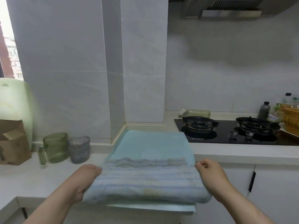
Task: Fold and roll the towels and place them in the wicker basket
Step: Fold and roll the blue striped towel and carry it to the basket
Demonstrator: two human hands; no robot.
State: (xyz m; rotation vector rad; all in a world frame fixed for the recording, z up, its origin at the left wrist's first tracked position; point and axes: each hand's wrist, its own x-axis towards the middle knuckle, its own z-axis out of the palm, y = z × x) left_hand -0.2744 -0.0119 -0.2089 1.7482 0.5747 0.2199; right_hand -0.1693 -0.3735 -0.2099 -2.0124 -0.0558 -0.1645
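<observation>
Head view: the left hand (87, 177) and right hand (208, 172) each have their grip clamped on the towel (148, 159). The left pinches the towel's left edge and the right pinches its right edge, with the fingers of both curled in. What they hold is the near, striped top layer of the pale blue towel, which is folded over on itself. A thinner lower layer sticks out below it, past the front edge of the tabletop (32, 175). The towel's far end lies flat on the tabletop and reaches back to the foot of a tiled pillar.

Left of the towel, a grey glass (79, 149) and a green jug (55, 147) stand just beside each other. A cardboard box (13, 143) sits further left, in front of a pale green board (14, 101) that leans on the wall.

Right of the towel is a black two-burner stove (226, 133). Bottles (264, 110) stand behind it. The basket (291, 120) is at the far right edge, cut off by the frame and well apart from the towel. Its inside cannot be seen.

A hood (226, 8) hangs above the stove. A cupboard handle (252, 181) shows below the tabletop, beside the right wrist.
</observation>
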